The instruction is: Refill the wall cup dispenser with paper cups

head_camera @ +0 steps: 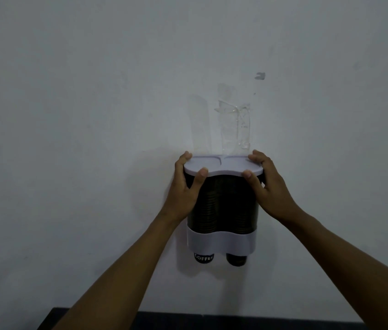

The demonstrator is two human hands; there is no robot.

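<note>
A double wall cup dispenser (221,241) hangs on the white wall, with a see-through dark body and a white lower band. Two stacks of dark paper cups (221,206) fill it. One cup bottom marked COFFEE (203,257) and a second plain one (236,259) poke out below. A white lid (224,166) lies on top. My left hand (185,184) grips the lid's left end, thumb on the front edge. My right hand (265,179) grips the lid's right end the same way.
Clear tape strips (234,125) run up the wall above the dispenser. A grey mark (260,76) sits higher right. A dark surface (212,320) lies along the bottom edge under my forearms.
</note>
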